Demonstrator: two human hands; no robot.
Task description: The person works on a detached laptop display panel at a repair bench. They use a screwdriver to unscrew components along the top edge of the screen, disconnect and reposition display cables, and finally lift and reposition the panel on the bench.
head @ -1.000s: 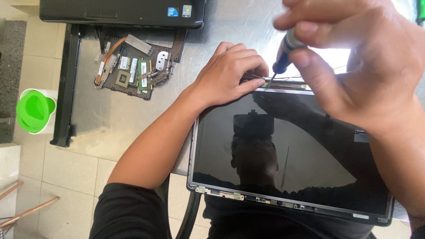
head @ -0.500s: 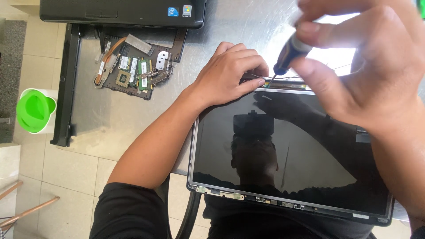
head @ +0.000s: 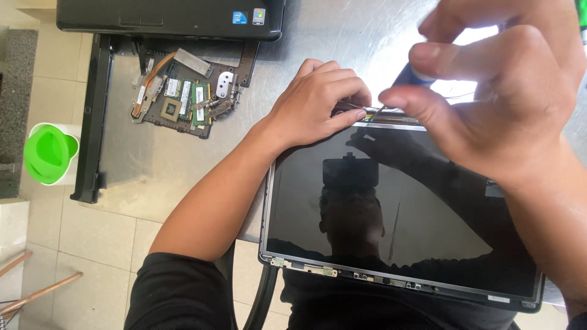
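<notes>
1. The left hand (head: 315, 101) lay flat, fingers together, pressing the far edge of the laptop screen panel (head: 397, 208) on the steel bench (head: 342, 30).
2. The right hand (head: 501, 98) was clamped round a blue-handled screwdriver (head: 411, 76), its tip at the panel's far edge beside the left fingertips.
3. Since a moment before, the right hand had drifted rightward and rolled slightly on the handle; the tip stayed put, which suggested a screw being turned.
4. A bare circuit board (head: 183, 95) and a black laptop base (head: 171, 18) lay far left; a green lid (head: 50, 153) sat off the bench.
</notes>
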